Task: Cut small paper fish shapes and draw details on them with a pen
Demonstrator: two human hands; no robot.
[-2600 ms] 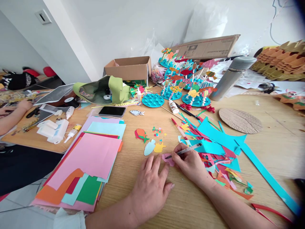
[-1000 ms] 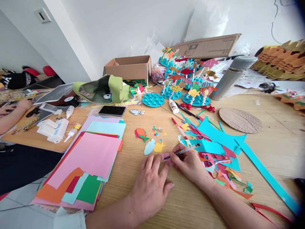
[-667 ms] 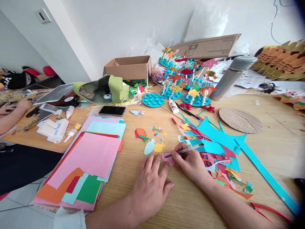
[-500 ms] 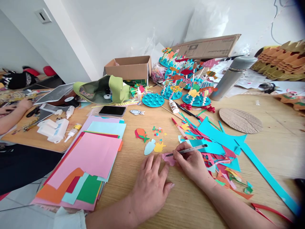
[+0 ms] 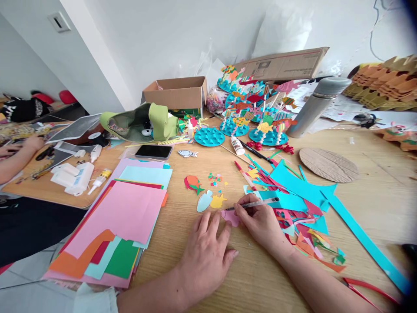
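A small pink paper fish (image 5: 232, 218) lies flat on the wooden table. My left hand (image 5: 208, 250) rests palm down with fingers spread, its fingertips at the left edge of the fish. In my right hand (image 5: 259, 219) is a clear-barrelled pen (image 5: 260, 203), its tip at the upper edge of the pink paper. Just beyond my left fingers lie a light blue paper fish (image 5: 205, 201) and a yellow paper cutout (image 5: 217, 201). Farther back are orange, red and green paper cutouts (image 5: 193, 183) and several tiny paper dots (image 5: 215, 178).
Coloured paper sheets (image 5: 130, 208) are stacked at left, by a phone (image 5: 153, 151). Paper scraps (image 5: 289, 187) cover the right side, with red-handled scissors (image 5: 368, 289) near the front. Finished fish stands (image 5: 267, 137) and a steel flask (image 5: 312, 111) stand behind. A co-worker's arm (image 5: 19, 154) is far left.
My right hand has shifted slightly left with the pen, and the pen tip has moved up to the pink fish's upper edge. My left hand stays in place.
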